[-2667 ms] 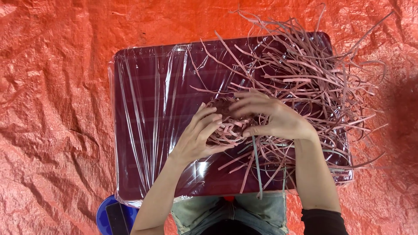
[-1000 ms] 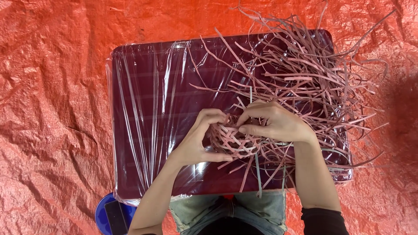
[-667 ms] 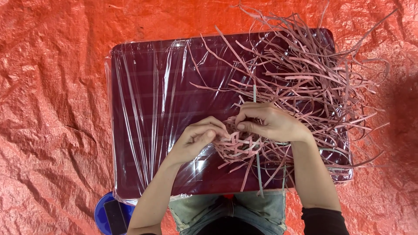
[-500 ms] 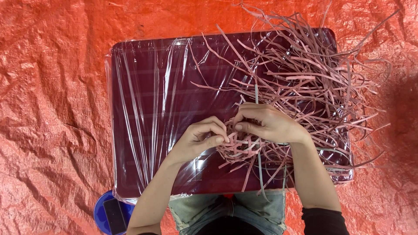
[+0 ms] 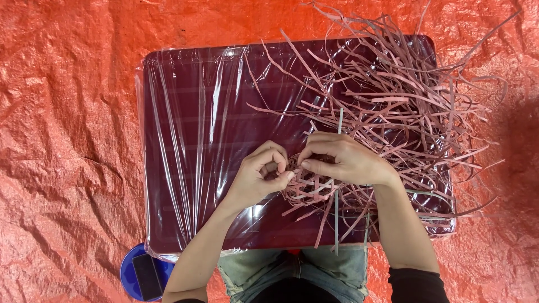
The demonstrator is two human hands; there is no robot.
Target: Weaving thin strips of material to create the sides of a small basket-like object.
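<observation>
Left hand (image 5: 259,177) and right hand (image 5: 342,159), fingers curled, pinching woven pink strip bundle (image 5: 307,185) on plastic-wrapped maroon surface (image 5: 196,140); loose strips (image 5: 404,101) at right.

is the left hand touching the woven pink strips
Touching. The head view shows the left hand with its fingertips pinching the edge of the woven pink strips, opposite the right hand.

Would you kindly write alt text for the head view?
Two bare hands, left hand and right hand, pinch a woven bundle of pink strips over a plastic-wrapped maroon board on an orange tarp. Loose strips pile at the right.
</observation>
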